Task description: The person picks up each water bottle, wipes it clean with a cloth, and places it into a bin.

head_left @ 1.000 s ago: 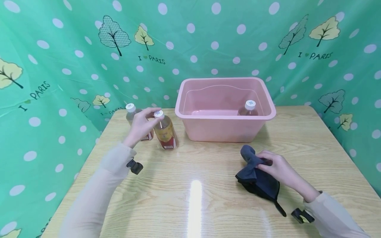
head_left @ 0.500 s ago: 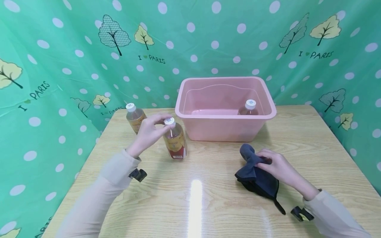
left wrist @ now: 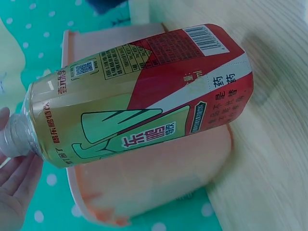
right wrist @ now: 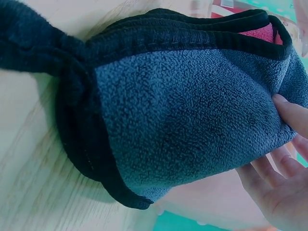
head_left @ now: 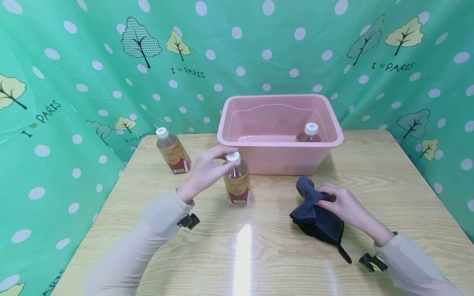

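My left hand [head_left: 207, 172] pinches the white cap and neck of a drink bottle [head_left: 238, 188] in front of the pink bin. In the left wrist view, the bottle [left wrist: 144, 91] has a gold and red label; I cannot tell whether its base touches the table. On the right, my right hand [head_left: 342, 207] pinches a bunched dark grey cloth [head_left: 327, 224] with black edging and a hanging loop. Up close in the right wrist view, the cloth [right wrist: 192, 115] looks fluffy, with some pink showing inside a fold; its lower part is at the tabletop.
A pink plastic bin [head_left: 277, 160] stands at the back of the wooden table [head_left: 281, 263]. Inside it, at the right, is a capped bottle [head_left: 311, 132], its lower part hidden. Another bottle [head_left: 174, 154] stands at the back left. A green dotted curtain [head_left: 237, 61] hangs behind.
My left hand has carried its bottle rightward and nearer to me, away from the other bottle, to the front of the bin. My right hand and the cloth have barely moved.
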